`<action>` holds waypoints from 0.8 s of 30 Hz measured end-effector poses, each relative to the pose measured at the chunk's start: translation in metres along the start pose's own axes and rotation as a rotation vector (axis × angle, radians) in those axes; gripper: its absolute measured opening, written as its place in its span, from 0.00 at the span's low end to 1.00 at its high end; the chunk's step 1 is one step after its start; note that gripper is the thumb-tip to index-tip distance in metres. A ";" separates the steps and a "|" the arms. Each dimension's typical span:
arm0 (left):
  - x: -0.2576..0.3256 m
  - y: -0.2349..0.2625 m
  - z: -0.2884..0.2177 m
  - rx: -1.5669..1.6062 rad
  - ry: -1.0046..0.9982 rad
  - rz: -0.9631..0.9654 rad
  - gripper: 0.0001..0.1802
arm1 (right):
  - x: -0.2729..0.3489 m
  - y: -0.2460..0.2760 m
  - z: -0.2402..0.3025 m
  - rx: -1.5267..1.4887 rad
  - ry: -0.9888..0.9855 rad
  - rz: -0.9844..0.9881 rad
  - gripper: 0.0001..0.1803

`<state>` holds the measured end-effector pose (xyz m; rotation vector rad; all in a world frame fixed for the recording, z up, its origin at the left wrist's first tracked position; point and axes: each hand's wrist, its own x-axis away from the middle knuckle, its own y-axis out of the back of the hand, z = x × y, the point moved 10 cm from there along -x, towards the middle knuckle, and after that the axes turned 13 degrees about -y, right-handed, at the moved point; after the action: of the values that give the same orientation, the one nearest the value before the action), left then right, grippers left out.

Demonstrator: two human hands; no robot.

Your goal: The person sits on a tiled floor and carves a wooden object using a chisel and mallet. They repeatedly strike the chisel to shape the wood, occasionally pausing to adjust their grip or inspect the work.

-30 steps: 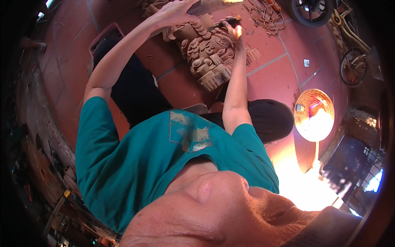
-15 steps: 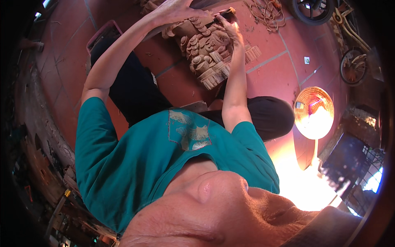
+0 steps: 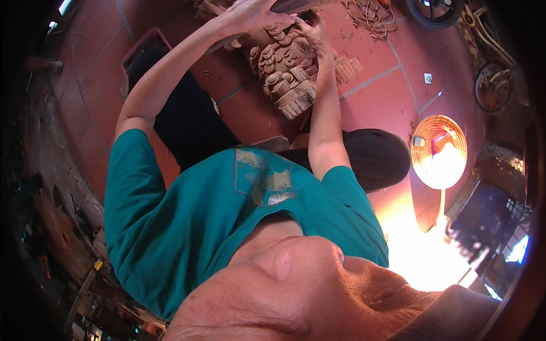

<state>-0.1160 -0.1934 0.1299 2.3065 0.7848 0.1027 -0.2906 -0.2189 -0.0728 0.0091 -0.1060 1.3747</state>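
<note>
A brown wooden carving (image 3: pixel 290 74) with deep relief of coin-like discs and rounded shapes lies on the floor before me, between my legs. At the upper edge, my left hand (image 3: pixel 253 16) is closed around a long, smooth greyish-brown bar (image 3: pixel 304 6), its fingers partly cut off by the frame. Close beside its fingertips, my right hand (image 3: pixel 316 35) is closed, with thumb and fingers bent together under the bar. What sits in the right hand is hidden. Both hands are above the far end of the carving.
A coiled orange cord (image 3: pixel 372 17) lies on the red tiled floor (image 3: pixel 375 108). To the right stand a round woven basket-like disc (image 3: pixel 424 150) in bright sunlight and a small wheeled frame (image 3: pixel 493 85). A pink-rimmed container (image 3: pixel 151 42) is at the left.
The bar now reaches further right, over the right hand. A dark piece with a lit orange tip seen at the right hand earlier is now hidden. My right hand has shifted slightly left.
</note>
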 end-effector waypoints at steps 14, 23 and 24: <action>0.006 0.016 0.045 -0.221 -0.002 0.011 0.43 | 0.006 0.041 0.001 0.044 -0.048 -0.346 0.12; 0.008 0.020 0.045 -0.246 -0.071 -0.014 0.43 | -0.013 0.012 -0.007 0.024 -0.019 -0.131 0.13; 0.007 0.019 0.044 -0.242 -0.094 -0.024 0.43 | -0.008 0.010 -0.002 0.021 0.004 -0.119 0.14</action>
<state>-0.0880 -0.2262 0.1078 2.0579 0.7110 0.0729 -0.3018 -0.2245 -0.0757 0.0298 -0.0869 1.2569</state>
